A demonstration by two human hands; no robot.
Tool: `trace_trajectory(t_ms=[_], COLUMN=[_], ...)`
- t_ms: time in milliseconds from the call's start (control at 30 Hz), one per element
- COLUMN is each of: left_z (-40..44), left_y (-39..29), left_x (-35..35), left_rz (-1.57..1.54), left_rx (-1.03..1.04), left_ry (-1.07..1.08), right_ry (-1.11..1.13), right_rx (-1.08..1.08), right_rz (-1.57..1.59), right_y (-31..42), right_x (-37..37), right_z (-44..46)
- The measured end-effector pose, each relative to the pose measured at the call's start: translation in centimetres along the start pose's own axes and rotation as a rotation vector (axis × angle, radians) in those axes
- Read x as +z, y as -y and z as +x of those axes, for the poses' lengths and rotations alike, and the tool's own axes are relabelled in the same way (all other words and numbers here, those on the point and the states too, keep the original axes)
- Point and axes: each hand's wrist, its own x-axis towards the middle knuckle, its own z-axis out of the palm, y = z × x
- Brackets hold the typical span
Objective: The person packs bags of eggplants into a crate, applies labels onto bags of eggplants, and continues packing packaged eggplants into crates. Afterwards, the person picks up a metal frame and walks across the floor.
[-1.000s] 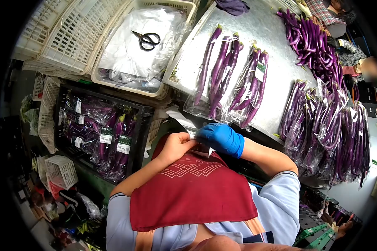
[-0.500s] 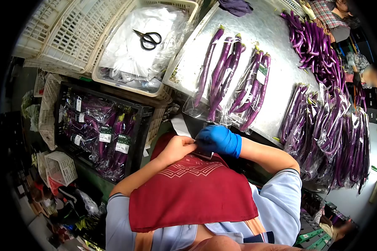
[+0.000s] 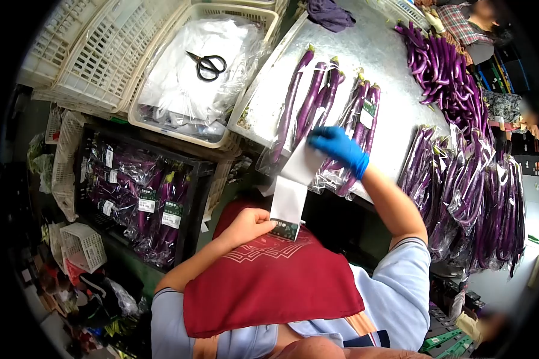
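In front of the red apron [image 3: 275, 287], the printed green lower end of a white label strip [image 3: 288, 200] is pinched by the bare left hand [image 3: 245, 228]. The strip's upper end is grasped in the blue-gloved right hand [image 3: 338, 149], over the near edge of the metal surface [image 3: 401, 90]. Beyond, bagged eggplants [image 3: 357, 113] are laid out; farther right, unbagged eggplants [image 3: 446, 69] are heaped.

Label strip [image 3: 290, 194]: white paper, 2 large panels showing, stretched slantwise between left grip [image 3: 251, 227] and right grip [image 3: 339, 149]
Upper panel [image 3: 304, 164]: plain, angled from the lower panel [image 3: 288, 206] at a crease
Printed label [image 3: 285, 230]: dark green, pale print, at the strip's lower end
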Motion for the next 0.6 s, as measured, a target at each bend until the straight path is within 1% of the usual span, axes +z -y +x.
trace_trajectory(t_ms=[67, 133, 200, 267, 333, 400, 433, 467, 500, 533, 567, 600], left_z=[-0.2, -0.1, -0.1, -0.4, -0.6, -0.6, -0.6, -0.6, -0.6, -0.6, -0.6, -0.6], left_y=[-0.4, 0.3, 0.7, 0.5, 0.5, 0.2, 0.2, 0.3, 0.2, 0.1, 0.0, -0.1], left_x=[0.1, -0.1, -0.1, -0.1, -0.2, -0.4, -0.3, -0.3, -0.4, -0.3, -0.3, -0.3], left_rz=[0.022, 0.052, 0.033, -0.012, -0.058, -0.053, -0.066, -0.078, -0.080, -0.082, -0.082, -0.082], left_rx=[-0.005, 0.001, -0.008, -0.015, -0.016, -0.011, -0.011, -0.011, -0.007, -0.003, 0.000, 0.003], left_ry=[0.012, 0.012, 0.008, -0.006, -0.020, -0.015, -0.014, -0.012, -0.006, 0.000, 0.009, 0.019], right_ry=[-0.112, -0.258, -0.412, -0.574, -0.892, -0.892, -0.838, -0.750, -0.656, -0.575, -0.477, -0.341], right_rx=[-0.120, -0.233, -0.322, -0.410, -0.728, -0.693, -0.678, -0.616, -0.544, -0.528, -0.405, -0.318], right_rz=[-0.014, -0.194, -0.258, -0.548, -0.837, -1.203, -1.254, -1.221, -1.329, -1.344, -1.379, -1.254], right_y=[0.6, 1.1, 1.7, 2.7, 4.5, 3.9, 2.9, 1.8, 0.2, -1.0, -2.3, -1.5], right_x=[-3.5, -6.5, -8.4, -9.9, -9.3, -8.2, -6.9, -5.4, -4.0, -2.4, -0.9, 0.1], right_z=[2.5, 5.5, 8.0, 9.9, 10.2, 11.2, 11.6, 11.8, 12.5, 12.6, 12.6, 11.3])
